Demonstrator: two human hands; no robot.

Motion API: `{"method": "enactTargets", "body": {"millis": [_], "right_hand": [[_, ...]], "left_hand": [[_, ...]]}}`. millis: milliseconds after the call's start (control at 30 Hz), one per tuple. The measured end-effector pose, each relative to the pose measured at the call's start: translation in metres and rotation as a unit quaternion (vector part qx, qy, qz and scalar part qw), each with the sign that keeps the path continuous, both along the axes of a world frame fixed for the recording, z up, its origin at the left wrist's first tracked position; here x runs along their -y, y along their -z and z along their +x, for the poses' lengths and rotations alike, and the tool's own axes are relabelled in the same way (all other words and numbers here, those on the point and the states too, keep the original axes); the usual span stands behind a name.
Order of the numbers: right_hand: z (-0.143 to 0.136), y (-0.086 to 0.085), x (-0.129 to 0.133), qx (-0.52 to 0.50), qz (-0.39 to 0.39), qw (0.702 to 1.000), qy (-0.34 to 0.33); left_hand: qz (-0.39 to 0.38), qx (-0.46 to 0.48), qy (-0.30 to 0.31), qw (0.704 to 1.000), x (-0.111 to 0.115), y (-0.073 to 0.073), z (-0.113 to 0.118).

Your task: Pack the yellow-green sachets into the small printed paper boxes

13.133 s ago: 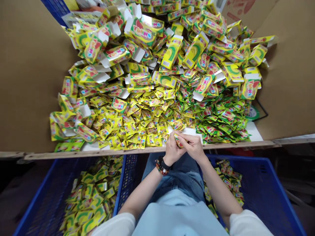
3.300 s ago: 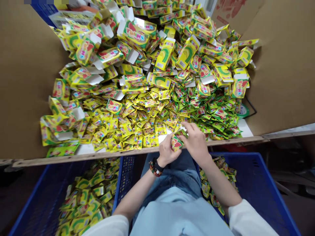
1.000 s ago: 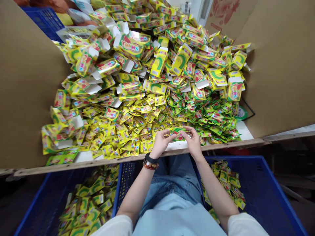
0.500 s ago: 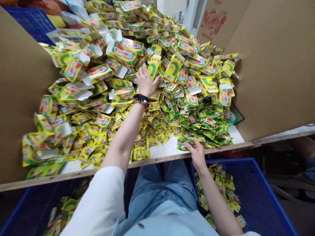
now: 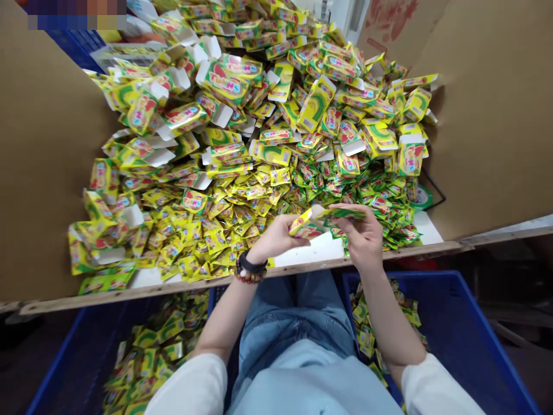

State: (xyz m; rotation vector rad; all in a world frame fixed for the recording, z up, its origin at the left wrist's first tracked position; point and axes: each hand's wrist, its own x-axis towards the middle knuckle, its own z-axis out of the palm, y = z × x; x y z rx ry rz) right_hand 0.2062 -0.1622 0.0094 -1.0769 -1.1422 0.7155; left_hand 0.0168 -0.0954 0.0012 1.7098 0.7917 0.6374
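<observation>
My left hand is closed around a small yellow carton whose end flap stands open to the right. In my right hand are green sachets, pinched between thumb and fingers; how many I cannot tell. The sachets' left end meets the carton's open end, and whether it is inside the carton I cannot make out. Both hands are just above the table's front edge. Behind them lie loose yellow sachets to the left and a heap of green sachets to the right.
A large pile of yellow cartons, many with open flaps, covers the back of the table. Cardboard walls flank it. Blue crates holding filled-looking cartons or packets stand below the wooden table edge. A tape roll lies at right.
My left hand has come back from the carton pile with a carton in it. My right hand has lifted the green sachets off the table to the carton's open end.
</observation>
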Motion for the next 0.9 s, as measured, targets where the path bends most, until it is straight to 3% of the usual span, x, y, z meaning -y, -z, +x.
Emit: {"method": "enactTargets", "body": {"millis": [67, 133, 200, 333, 433, 500, 633, 667, 700, 800, 900], "right_hand": [[-0.002, -0.005, -0.002, 0.052, -0.062, 0.994, -0.077], [-0.007, -0.001, 0.002, 0.103, -0.115, 0.982, -0.113], [-0.014, 0.008, 0.009, 0.144, -0.132, 0.976, -0.101], [-0.025, 0.023, 0.024, 0.202, -0.099, 0.972, -0.062], [-0.024, 0.019, 0.031, 0.276, -0.083, 0.955, -0.066], [-0.023, 0.011, 0.034, 0.362, -0.093, 0.926, -0.056], [-0.032, 0.003, 0.038, 0.547, -0.123, 0.828, -0.005], [-0.036, 0.003, 0.037, 0.563, -0.114, 0.819, -0.008], [-0.039, 0.005, 0.036, 0.558, -0.098, 0.824, -0.011], [-0.046, 0.015, 0.033, 0.480, -0.032, 0.876, 0.026], [-0.051, 0.029, 0.035, 0.442, 0.000, 0.896, 0.042]], "left_hand": [[-0.002, -0.004, -0.013, 1.000, 0.019, 0.013, -0.006], [0.019, -0.014, -0.036, 0.999, 0.035, 0.029, -0.008], [0.066, -0.042, -0.098, 0.992, 0.050, 0.048, -0.006], [0.178, -0.086, -0.263, 0.944, 0.078, 0.086, 0.003], [0.192, -0.080, -0.277, 0.938, 0.087, 0.102, 0.007], [0.196, -0.077, -0.267, 0.940, 0.089, 0.106, 0.008], [0.223, -0.074, -0.232, 0.944, 0.090, 0.107, 0.012], [0.229, -0.069, -0.228, 0.944, 0.090, 0.107, 0.013], [0.231, -0.062, -0.232, 0.943, 0.091, 0.107, 0.014], [0.224, -0.051, -0.266, 0.936, 0.092, 0.109, 0.016], [0.202, -0.062, -0.280, 0.937, 0.093, 0.111, 0.015]]}}
